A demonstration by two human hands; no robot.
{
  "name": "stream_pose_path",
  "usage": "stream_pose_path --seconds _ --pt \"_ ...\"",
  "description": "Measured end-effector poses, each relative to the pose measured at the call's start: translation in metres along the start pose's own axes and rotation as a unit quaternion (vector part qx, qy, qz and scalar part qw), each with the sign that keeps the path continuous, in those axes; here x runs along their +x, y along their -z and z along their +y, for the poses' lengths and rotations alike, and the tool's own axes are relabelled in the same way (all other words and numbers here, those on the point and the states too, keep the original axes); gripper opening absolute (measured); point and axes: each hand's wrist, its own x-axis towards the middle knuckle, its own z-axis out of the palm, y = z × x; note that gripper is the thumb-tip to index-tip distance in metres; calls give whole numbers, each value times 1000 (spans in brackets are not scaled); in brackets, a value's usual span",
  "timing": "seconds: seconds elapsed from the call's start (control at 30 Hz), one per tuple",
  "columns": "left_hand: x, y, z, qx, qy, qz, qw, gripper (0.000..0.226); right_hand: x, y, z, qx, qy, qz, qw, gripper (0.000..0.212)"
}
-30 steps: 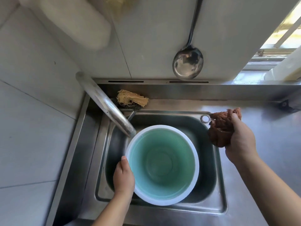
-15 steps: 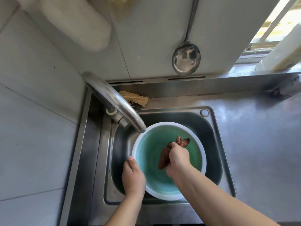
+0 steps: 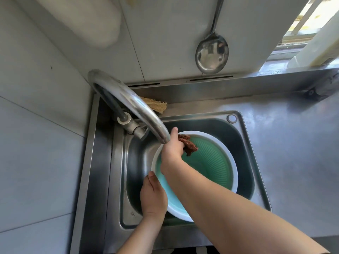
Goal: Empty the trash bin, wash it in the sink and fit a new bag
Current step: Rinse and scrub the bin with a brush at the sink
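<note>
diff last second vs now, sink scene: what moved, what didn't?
The right hand, gripping the brown cloth throughout, went from the counter right of the sink into the bin, then to its upper-left inner wall by the faucet spout. Unchanged: left hand holds the bin's rim; nothing picked up or let go.

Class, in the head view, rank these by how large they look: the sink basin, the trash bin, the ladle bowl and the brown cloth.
1. sink basin
2. trash bin
3. ladle bowl
4. brown cloth, partly hidden by the right hand
</note>
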Motion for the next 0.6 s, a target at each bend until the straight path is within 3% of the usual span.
stream_pose_path --seconds 0.1,0.23,0.37,0.5,0.6 --pt "2 -2 1 -11 -4 -8 1000 47 -2 2 14 -86 41 -35 995 88" --pt "5 -4 0 -23 31 -10 999 45 -10 29 50 -163 37 -174 971 101" --pt "5 -7 2 -82 75 21 994 39 -8 63 72 -249 34 -273 929 89" --pt "3 -14 7 -101 81 29 991 46 0 86 69 -255 17 -264 930 74" --pt "2 -17 8 -108 87 54 989 47 -4 96 63 -349 46 -257 900 60"
